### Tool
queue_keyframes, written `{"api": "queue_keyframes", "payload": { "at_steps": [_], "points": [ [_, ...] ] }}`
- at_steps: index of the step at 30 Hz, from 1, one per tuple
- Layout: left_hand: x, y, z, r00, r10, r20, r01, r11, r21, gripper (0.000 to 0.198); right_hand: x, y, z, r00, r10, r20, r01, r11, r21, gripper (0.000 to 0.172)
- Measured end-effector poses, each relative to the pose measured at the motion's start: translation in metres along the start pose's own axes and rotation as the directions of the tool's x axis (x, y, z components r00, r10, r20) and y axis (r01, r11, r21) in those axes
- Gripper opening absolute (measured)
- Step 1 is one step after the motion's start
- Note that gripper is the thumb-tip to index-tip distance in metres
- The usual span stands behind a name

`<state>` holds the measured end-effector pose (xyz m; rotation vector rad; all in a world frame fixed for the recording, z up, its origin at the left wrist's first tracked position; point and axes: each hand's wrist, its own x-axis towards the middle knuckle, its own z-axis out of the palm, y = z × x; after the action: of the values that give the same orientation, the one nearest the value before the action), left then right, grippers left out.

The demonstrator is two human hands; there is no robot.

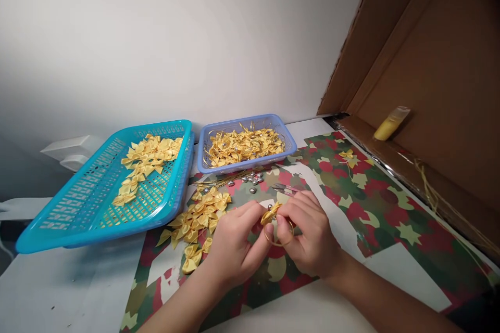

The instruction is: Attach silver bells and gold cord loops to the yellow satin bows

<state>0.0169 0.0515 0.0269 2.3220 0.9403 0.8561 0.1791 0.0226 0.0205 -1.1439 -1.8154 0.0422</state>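
Note:
Between my two hands is a small yellow ribbon bow (269, 214) with a gold cord looped below it. My left hand (240, 237) pinches the bow from the left, thumb and fingers closed on it. From the right, my right hand (310, 231) pinches the bow and its gold cord (287, 243). A silver bell shows at the top of the bow, partly hidden by the fingers. Left of my left hand lies a pile of yellow bows (205, 213). Several loose silver bells (253, 178) and a pair of small scissors (286, 188) lie just beyond my hands.
A turquoise basket (70, 221) with yellow bows stands at the left. Behind, a lilac basket (207, 164) holds many corded bows. Gold cords (222, 181) lie before it. Cardboard (429, 88) rises at the right, with a yellow-filled tube (388, 127) and a bow (347, 155) nearby.

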Motion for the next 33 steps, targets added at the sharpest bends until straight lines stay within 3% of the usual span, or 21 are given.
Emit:
{"api": "queue_keyframes", "payload": {
  "at_steps": [12,17,26,28,33],
  "points": [
    [-0.0011,-0.0006,0.0051,0.994,0.064,-0.089,-0.053,0.991,0.125,0.026,0.0012,-0.001,0.0006,0.997,-0.073,-0.004,0.073,0.997,0.001,0.021],
    [-0.0011,0.0002,0.0044,0.996,0.036,-0.082,-0.036,0.999,0.003,0.029,0.0037,-0.0025,-0.0022,0.999,0.029,0.039,-0.035,0.986,0.163,0.023],
    [-0.0014,0.0051,0.0031,0.995,-0.098,-0.032,0.087,0.965,-0.248,0.03,0.0025,-0.0043,-0.0051,0.972,0.197,0.124,-0.231,0.878,0.419,0.023],
    [-0.0015,0.0064,0.0035,0.994,-0.107,-0.031,0.094,0.954,-0.284,0.031,0.0023,-0.0041,-0.0062,0.976,0.174,0.127,-0.212,0.878,0.428,0.022],
    [-0.0034,0.0069,0.004,0.997,-0.082,-0.014,0.071,0.929,-0.364,0.032,0.0004,-0.0032,-0.0046,1.0,0.011,0.013,-0.015,0.955,0.297,0.012]
  ]
}}
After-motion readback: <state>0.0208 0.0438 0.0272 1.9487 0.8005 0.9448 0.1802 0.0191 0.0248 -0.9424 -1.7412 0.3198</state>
